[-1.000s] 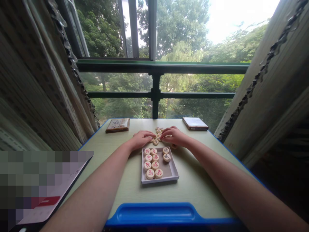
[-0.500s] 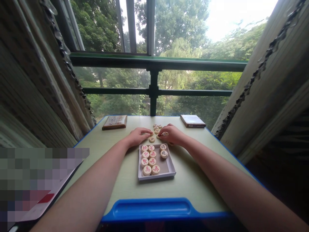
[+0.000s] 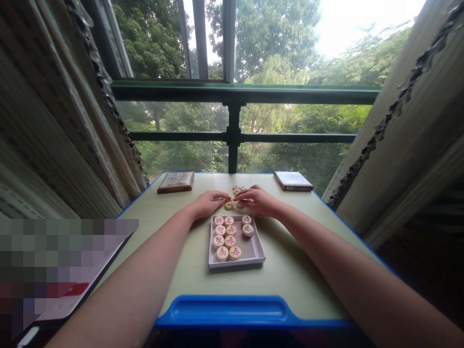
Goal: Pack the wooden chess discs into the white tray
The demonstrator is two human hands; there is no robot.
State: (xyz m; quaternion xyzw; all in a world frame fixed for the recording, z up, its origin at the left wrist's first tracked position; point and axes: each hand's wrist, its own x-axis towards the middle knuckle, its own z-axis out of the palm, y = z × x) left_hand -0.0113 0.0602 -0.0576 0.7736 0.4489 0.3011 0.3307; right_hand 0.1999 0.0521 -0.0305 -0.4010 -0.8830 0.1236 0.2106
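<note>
My left hand (image 3: 210, 203) reaches over the table with thumb and fingertips closed on a small pale Chinese chess piece. My right hand (image 3: 260, 200) meets it from the other side, its fingertips at the same piece, which is mostly hidden by the fingers. Just below the fingertips lies a dark-marked Chinese chess piece (image 3: 228, 206); another piece (image 3: 239, 204) sits partly under my right hand. Nearer to me, a shallow white box (image 3: 253, 261) holds red-marked pieces (image 3: 231, 230) in two columns at left and two dark-marked pieces (image 3: 247, 230) at upper right.
More loose pieces (image 3: 237, 190) lie beyond my hands. A brown-edged flat box (image 3: 176, 181) rests at the table's far left, and a white-topped flat box (image 3: 293, 181) at the far right. A blue moulded tray edge (image 3: 228, 311) runs along the front. Curtains flank the window.
My right hand has moved left, away from a loose piece, and its fingertips now meet my left hand's. The view has shifted slightly.
</note>
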